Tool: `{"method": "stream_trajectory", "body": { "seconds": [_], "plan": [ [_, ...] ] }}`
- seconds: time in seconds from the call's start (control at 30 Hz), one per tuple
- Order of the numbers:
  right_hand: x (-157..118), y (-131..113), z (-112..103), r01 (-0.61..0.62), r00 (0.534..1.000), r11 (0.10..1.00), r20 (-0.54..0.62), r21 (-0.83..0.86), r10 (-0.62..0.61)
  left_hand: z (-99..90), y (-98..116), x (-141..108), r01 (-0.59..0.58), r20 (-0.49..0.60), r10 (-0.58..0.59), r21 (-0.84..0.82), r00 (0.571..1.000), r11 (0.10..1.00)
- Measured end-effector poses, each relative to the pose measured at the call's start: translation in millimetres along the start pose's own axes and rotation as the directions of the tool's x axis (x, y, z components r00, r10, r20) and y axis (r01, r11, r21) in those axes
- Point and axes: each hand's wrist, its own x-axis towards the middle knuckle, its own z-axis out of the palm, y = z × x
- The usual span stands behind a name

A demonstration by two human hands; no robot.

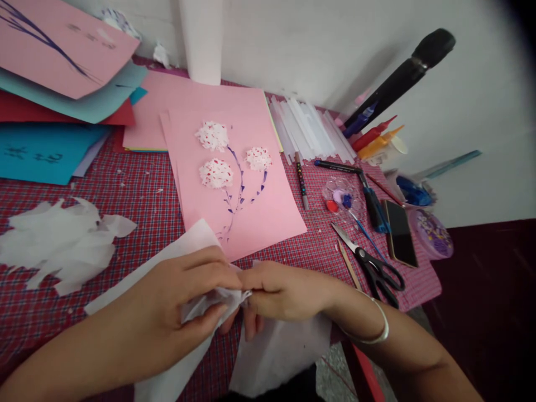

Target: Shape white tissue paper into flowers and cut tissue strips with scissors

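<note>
White tissue paper (209, 306) is crumpled between my two hands at the lower middle of the view. My left hand (196, 296) is closed on the paper, thumb and fingers pinching it. My right hand (280, 290), with a bangle on its wrist, meets the left fingertips and pinches the paper's edge. More white sheet hangs below both hands. Just beyond them lies a pink sheet (268, 212) bearing three fluffy white flowers with red specks and purple painted stems.
Torn white tissue (62, 240) lies at left, below stacked coloured papers (46, 156). Black-handled scissors (368, 262), a paint palette (341, 198), a phone (400, 231) and a utility knife (374, 206) lie at right. White strips (307, 128) are near the wall.
</note>
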Motion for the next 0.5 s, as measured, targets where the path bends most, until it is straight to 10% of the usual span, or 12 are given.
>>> {"method": "stream_trajectory", "body": {
  "seconds": [0.23, 0.37, 0.5],
  "plan": [
    [-2.7, 2.0, 4.0, 0.018, 0.986, 0.999, -0.164, 0.051, -0.01, 2.9, -0.1, 0.8, 0.032, -0.052, -0.032, -0.014, 0.998, 0.999],
    [-6.8, 2.8, 11.2, 0.042, 0.849, 0.924, -0.475, -0.381, -0.234, 3.0, 0.9, 4.2, 0.146, -0.119, -0.148, -0.032, 0.982, 0.989],
    [-9.1, 4.0, 12.0, 0.031, 0.739, 0.713, -0.465, -0.7, -0.488, 4.3, 0.6, 6.9, 0.176, -0.118, -0.181, -0.056, 0.976, 0.983]
  ]
}}
